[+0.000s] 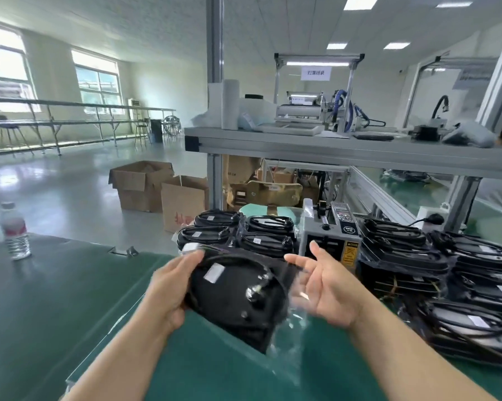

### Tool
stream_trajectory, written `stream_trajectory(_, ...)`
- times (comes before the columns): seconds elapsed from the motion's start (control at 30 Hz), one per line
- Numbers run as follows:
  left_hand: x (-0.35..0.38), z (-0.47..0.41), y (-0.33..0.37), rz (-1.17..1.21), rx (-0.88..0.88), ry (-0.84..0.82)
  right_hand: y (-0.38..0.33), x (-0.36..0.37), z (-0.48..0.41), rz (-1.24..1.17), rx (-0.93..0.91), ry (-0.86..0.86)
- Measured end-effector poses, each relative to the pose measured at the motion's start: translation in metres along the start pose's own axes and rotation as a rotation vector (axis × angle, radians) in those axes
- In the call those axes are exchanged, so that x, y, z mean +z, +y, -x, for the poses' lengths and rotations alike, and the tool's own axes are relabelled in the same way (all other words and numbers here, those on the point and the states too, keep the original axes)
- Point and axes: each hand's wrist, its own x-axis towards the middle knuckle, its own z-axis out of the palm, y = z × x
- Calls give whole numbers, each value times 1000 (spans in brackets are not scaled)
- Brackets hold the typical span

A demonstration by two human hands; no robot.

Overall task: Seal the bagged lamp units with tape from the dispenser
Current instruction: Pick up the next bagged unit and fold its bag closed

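— Hands first: what do they hold?
— Left hand (171, 287) grips the bagged lamp unit (238, 296) at its left edge, fingers curled under and thumb on top, over the green bench (55, 299) at lower centre. Right hand (328, 287) has straight, spread fingers, with its palm toward the bag's clear loose end.
— Any writing?
— Its white label is blurred. Tape dispenser (330, 241), just behind the right hand, bears a yellow warning label (349, 254), too small to read. Cardboard box (183, 206), centre, shows red characters, partly hidden.
— Other units?
— Stacked units (446, 270) lie right of the dispenser.
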Motion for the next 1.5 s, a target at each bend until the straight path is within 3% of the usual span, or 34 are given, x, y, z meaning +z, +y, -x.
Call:
stream_trajectory(0.07,-27,-29,5,54,12,111,21,17,-12,123,-60,119)
stream_trajectory(0.13,-50,-56,7,89,10,188,45,43,-21,394,-164,180)
stream_trajectory(0.27,-77,-103,3,126,-35,303,84,94,-43,716,-297,104)
stream_trajectory(0.47,-87,-155,-8,137,-89,353,94,123,-91,815,-182,100)
stream_trajectory(0.83,-70,-182,-20,-56,-71,198,104,116,-118,814,-128,250)
stream_trajectory(1.13,-64,-192,-44,-358,-1,386,118,135,-122,886,-169,360)
stream_trajectory(1.33,-55,-195,-40,-501,-34,445,117,132,-119,1127,-111,293)
stream_trajectory(1.5,-53,-191,-35,-609,-57,469,91,124,-108,1160,-67,237)
